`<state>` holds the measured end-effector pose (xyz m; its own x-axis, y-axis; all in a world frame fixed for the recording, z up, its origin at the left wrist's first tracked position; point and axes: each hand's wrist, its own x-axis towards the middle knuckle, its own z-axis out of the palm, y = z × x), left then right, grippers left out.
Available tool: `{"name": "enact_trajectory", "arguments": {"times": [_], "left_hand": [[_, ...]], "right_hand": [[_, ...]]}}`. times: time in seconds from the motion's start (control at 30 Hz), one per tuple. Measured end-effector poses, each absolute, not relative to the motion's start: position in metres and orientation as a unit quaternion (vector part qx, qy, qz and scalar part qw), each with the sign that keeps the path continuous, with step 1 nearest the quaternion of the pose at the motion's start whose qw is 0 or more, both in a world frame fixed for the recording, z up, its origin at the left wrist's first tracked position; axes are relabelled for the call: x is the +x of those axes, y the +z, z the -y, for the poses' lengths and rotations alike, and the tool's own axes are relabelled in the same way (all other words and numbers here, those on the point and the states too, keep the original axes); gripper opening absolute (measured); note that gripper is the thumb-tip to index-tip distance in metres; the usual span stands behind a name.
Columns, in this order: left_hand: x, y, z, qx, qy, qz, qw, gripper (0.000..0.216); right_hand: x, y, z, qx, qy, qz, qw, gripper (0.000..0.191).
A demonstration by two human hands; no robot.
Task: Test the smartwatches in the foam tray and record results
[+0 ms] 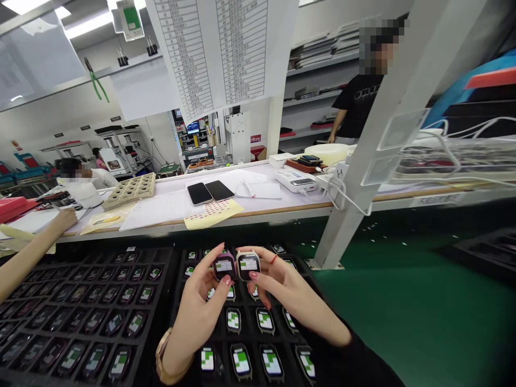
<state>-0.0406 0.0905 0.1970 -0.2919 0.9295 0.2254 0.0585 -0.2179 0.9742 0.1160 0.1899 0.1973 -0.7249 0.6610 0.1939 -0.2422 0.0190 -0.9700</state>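
Between thumb and fingers, my left hand (203,298) grips a purple-framed smartwatch (224,265) with its screen lit. A silver-framed smartwatch (248,265) is held by my right hand (288,287), close beside the purple one. Both screens face me and show white and green areas; any writing is too small to read. Under my hands lies a black compartment tray (250,333) with several lit smartwatches, such as a silver one (241,361), each in its own slot. My hands hide some of the upper slots.
A second black tray (159,301) of watches lies left. A co-worker's arm (36,247) reaches over the bench there. Two phones (199,193), papers (155,207) and a beige holder (131,191) rest on the bench. A slanted white post (350,226) stands right; another person (355,102) is behind.
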Motion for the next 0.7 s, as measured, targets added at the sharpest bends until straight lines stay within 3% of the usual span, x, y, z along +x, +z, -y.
{"name": "enact_trajectory", "arguments": {"times": [0.4,0.7], "left_hand": [[-0.042,0.197,-0.094,0.467,0.609,-0.543,0.343,0.053],[-0.040,0.192,-0.102,0.466,0.640,-0.496,0.356,0.055]], "right_hand": [[0.116,0.188,-0.195,-0.211,0.651,0.632,0.363,0.050],[0.115,0.201,-0.199,-0.199,0.671,0.619,0.357,0.061]]}}
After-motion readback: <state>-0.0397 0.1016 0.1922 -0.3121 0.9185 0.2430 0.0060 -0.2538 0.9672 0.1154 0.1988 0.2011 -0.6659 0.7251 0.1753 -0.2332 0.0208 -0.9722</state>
